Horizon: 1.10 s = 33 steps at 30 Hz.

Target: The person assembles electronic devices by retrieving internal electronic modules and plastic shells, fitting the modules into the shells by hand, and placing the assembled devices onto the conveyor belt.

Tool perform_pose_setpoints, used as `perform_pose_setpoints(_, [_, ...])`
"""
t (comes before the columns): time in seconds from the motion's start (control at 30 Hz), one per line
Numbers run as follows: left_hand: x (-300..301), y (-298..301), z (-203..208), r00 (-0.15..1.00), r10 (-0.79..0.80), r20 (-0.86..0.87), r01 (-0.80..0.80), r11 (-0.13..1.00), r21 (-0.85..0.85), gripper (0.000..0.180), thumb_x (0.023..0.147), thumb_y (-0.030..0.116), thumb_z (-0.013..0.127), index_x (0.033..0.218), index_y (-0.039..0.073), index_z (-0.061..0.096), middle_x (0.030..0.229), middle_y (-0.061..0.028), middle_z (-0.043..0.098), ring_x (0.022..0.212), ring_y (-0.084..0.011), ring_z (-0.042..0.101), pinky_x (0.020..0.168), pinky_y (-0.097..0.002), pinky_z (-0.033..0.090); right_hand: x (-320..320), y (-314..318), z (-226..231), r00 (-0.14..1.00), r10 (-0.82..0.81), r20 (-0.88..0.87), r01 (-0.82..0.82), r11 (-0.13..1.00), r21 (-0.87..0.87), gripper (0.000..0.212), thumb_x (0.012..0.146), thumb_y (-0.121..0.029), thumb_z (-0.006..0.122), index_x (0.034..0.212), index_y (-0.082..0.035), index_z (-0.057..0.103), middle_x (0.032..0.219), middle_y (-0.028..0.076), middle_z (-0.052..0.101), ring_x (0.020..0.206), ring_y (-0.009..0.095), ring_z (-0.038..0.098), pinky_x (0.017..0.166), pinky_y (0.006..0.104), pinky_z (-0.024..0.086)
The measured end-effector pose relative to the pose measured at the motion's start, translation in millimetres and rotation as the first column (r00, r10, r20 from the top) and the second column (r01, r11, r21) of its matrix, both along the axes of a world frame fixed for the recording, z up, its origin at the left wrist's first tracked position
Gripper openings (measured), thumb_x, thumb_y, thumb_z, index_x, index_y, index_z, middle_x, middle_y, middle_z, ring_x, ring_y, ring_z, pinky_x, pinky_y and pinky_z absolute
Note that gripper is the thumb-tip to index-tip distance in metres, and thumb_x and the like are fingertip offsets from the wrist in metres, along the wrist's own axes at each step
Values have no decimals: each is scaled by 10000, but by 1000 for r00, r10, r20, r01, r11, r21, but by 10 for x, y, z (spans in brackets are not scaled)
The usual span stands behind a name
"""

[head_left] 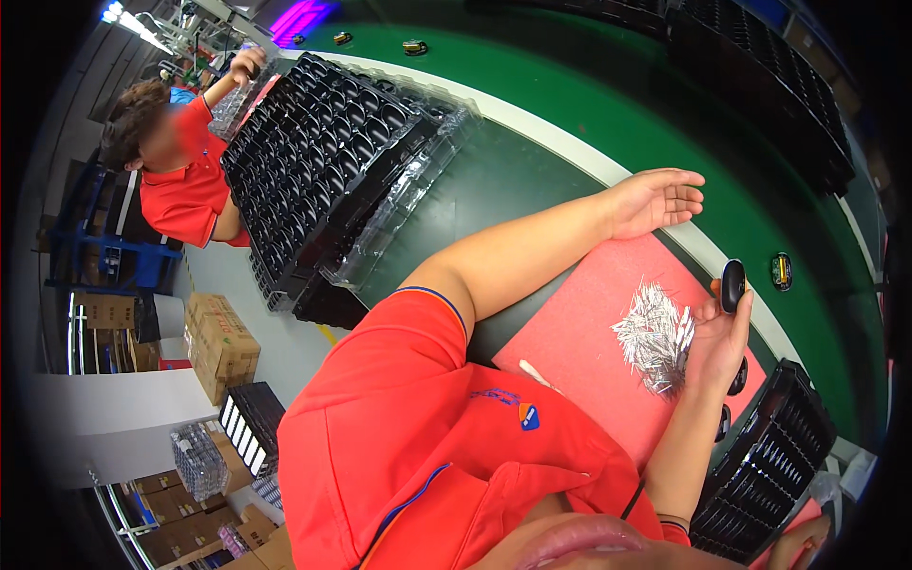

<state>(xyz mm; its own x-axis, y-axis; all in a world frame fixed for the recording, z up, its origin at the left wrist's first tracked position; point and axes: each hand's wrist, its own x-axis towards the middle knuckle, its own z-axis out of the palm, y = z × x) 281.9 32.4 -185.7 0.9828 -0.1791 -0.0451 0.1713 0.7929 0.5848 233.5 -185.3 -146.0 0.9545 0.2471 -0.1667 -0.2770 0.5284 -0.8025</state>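
My left hand point(654, 202) stretches over the white rail at the belt's edge, fingers extended and nothing in it. A glossy black oval case point(732, 286) stands upright in my right hand point(719, 344), held between thumb and fingers. Both hands are above or beside a pink foam mat point(579, 313). Beside my right hand on the mat lies a loose heap of thin white and silvery strips point(650, 332). Two more black rounded pieces, one a black oval piece point(738, 378), are partly hidden behind my right wrist. A slim white stick point(537, 373) lies near my chest.
A green conveyor belt point(570, 114) curves past, carrying black-and-yellow pieces such as one oval piece point(781, 271). Stacked black moulded trays point(313, 152) stand left; another black tray point(769, 456) stands right. A co-worker in red point(185, 180) works at left. Another person's hand point(798, 543) shows lower right.
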Motion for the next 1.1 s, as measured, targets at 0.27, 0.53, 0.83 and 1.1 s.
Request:
perform_pose_setpoints(0.27, [-10, 2, 37, 1000, 7, -5, -7, 1000, 25, 307, 952, 249, 517, 1178, 46, 563, 1006, -66, 641, 972, -183, 618, 868, -299, 504, -15, 32, 15, 1000, -14, 14, 15, 1000, -27, 339, 998, -326, 442, 1173, -45, 512, 936, 77, 590, 663, 99, 440, 636, 249, 384])
perform_pose_setpoints(0.53, [-25, -9, 50, 1000, 9, -3, -9, 1000, 28, 300, 956, 244, 509, 1175, 47, 563, 1006, -64, 640, 969, -181, 617, 863, -296, 505, -21, 27, 18, 1000, -16, 14, 16, 1000, -18, 344, 1000, -323, 435, 1167, -33, 512, 940, 87, 590, 668, 100, 450, 633, 241, 389])
perform_pose_setpoints(0.83, [-32, -5, 71, 999, 17, -31, -17, 1000, -26, 233, 929, 208, 564, 1099, 51, 591, 952, -66, 649, 914, -182, 630, 804, -293, 522, -10, 21, 5, 1000, -5, 26, 6, 999, -31, 352, 998, -330, 439, 1166, -30, 516, 938, 88, 593, 671, 101, 453, 633, 241, 387])
perform_pose_setpoints(1.1, [-33, -4, 84, 999, 14, -34, -14, 1000, -25, 224, 931, 209, 561, 1091, 56, 593, 943, -63, 649, 906, -176, 632, 804, -286, 519, -6, 18, -11, 1000, -4, 0, 4, 999, -34, 355, 991, -328, 456, 1185, -37, 515, 942, 80, 595, 670, 96, 447, 635, 240, 384])
